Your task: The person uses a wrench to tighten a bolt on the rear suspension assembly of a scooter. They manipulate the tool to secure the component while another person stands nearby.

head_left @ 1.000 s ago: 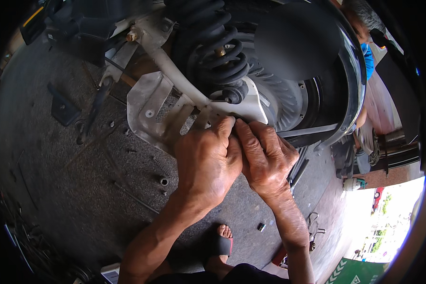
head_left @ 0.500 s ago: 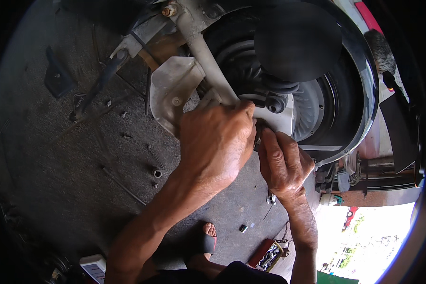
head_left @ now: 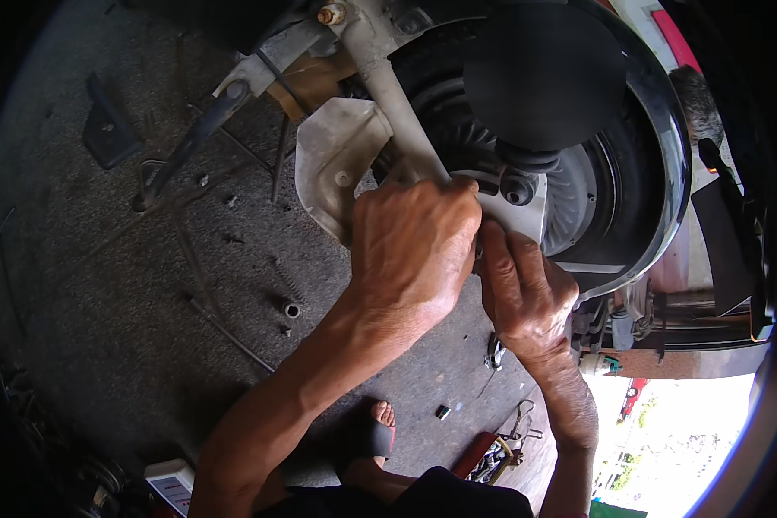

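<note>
Beside the wheel (head_left: 570, 203), both of my hands work close together at the lower end of a pale metal tube (head_left: 399, 112). My left hand (head_left: 414, 250) is closed, knuckles up, against the tube's end; its fingertips and whatever they grip are hidden. Just right of it, my right hand (head_left: 529, 289) has its fingers pressed together, pointing up at the same spot below a white metal bracket (head_left: 527, 213). What it pinches cannot be made out. A pale, dirty curved cover plate (head_left: 326, 155) sits left of the tube, partly behind my left hand.
On the dark floor lie a black plastic piece (head_left: 110, 129), a socket-like metal ring (head_left: 292, 310), a thin rod (head_left: 230, 335) and small bolts. A red toolbox (head_left: 482, 456) stands near my foot (head_left: 382, 414). A shiny fender rim (head_left: 675, 207) curves around the wheel.
The view has shifted slightly, so the vehicle parts and both hands appear a little farther right. My hands keep their closed grips at the same spot.
</note>
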Tool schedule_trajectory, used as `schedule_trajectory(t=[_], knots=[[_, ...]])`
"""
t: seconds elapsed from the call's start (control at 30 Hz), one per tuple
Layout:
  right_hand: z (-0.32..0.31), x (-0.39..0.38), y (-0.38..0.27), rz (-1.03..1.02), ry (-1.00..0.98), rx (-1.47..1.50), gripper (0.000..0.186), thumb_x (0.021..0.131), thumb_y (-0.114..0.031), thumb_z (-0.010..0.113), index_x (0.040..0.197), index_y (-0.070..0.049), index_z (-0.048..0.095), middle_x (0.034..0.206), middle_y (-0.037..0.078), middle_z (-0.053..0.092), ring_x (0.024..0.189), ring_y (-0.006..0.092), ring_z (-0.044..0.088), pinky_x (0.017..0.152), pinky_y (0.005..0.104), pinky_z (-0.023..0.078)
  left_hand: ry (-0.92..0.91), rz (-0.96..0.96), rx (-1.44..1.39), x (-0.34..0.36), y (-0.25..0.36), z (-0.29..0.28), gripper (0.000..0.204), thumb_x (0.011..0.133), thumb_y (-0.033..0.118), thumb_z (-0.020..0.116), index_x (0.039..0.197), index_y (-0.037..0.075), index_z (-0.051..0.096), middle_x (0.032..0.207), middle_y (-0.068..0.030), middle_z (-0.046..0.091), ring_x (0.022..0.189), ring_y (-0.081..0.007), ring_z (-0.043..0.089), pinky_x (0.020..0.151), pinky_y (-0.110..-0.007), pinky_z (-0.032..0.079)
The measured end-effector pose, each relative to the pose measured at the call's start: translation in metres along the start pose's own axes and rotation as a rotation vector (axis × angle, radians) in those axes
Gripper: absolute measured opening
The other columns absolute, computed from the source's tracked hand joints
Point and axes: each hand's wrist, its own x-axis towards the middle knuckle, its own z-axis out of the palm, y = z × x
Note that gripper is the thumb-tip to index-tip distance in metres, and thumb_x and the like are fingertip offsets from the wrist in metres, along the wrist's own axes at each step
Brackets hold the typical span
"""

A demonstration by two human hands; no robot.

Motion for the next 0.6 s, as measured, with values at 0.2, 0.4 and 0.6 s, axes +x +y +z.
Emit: schedule_trajectory(t=[0.2, 0.4, 0.6], knots=[[0.0025, -0.0020, 0.0024, -0.073, 0.032, -0.040, 0.042, 0.069, -0.003, 0.064, 0.109, 0.010, 0.062, 0.091, 0.014, 0.059, 0.063, 0.0157, 0.062, 0.046, 0.0255, 0.051, -0.026, -0.029, 0.016, -0.0006, 0.0008, -0.0012, 0.018, 0.078, 0.011, 0.070, 0.092, 0.000, 0.067, 0.063, -0.0143, 0.065, 0.060, -0.0289, 0.067, 0.058, -0.038, 0.053], [-0.0019, -0.0006, -0.0005, -0.050, -0.030, -0.031, 0.044, 0.074, 0.002, 0.069, 0.116, 0.008, 0.060, 0.096, 0.017, 0.062, 0.068, 0.0213, 0.067, 0.049, 0.0291, 0.053, 0.040, -0.024, 0.032, -0.0021, 0.0008, -0.0008, 0.015, 0.076, 0.010, 0.071, 0.086, 0.001, 0.065, 0.064, -0.0150, 0.064, 0.060, -0.0306, 0.066, 0.058, -0.039, 0.052], [0.0021, -0.0017, 0.0000, -0.065, 0.012, -0.073, 0.043, 0.069, -0.002, 0.066, 0.110, 0.010, 0.061, 0.090, 0.015, 0.060, 0.062, 0.0169, 0.062, 0.045, 0.0262, 0.051, 0.058, -0.012, 0.012, -0.0034, 0.0001, 0.0020, 0.016, 0.075, 0.010, 0.072, 0.087, 0.002, 0.065, 0.064, -0.0146, 0.064, 0.062, -0.0306, 0.066, 0.058, -0.039, 0.052]])
